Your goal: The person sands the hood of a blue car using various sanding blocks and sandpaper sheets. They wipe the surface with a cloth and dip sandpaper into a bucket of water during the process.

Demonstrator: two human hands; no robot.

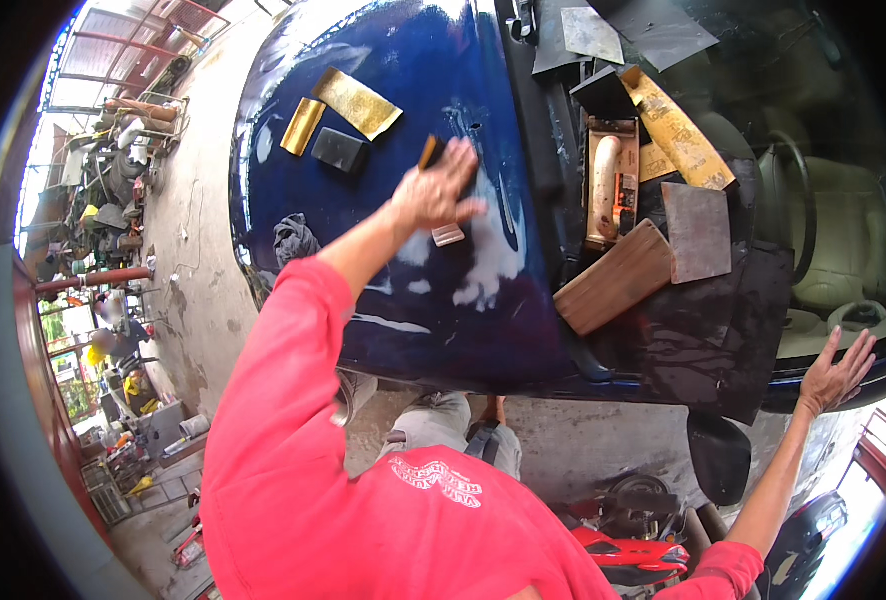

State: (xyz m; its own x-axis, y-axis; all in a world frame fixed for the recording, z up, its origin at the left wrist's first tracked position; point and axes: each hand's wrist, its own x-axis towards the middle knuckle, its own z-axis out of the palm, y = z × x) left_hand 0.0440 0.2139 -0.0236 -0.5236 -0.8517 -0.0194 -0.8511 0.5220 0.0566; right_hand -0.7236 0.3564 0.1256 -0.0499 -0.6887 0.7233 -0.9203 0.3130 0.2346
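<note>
Apparently, surface-checking is in hand: right of a dark block (340, 150), the left hand (441, 188) spreads, grip open, over the blue hood (378, 275) near pale smears (490, 268). The next pass probably calls for light palm pressure; farthest right, the right hand (837, 374), also open, is at the car's edge.

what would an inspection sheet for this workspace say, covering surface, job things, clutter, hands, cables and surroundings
surface: glossy dark-blue metal car hood; pale patches, smears or reflections unclear
job things: pale striped piece beside the left hand; dark-grey rectangular block, gold rectangular sheet and curled gold strip on the hood
clutter: crumpled dark cloth on the hood; brown rectangular board and flat grey sheet on black sheeting
left hand: fingers extended over the hood, grip unclear
right hand: fingers spread at the car's edge, contact unclear
cables: nothing seen for certain
surroundings: grey concrete floor, red-and-black motorcycle
</note>
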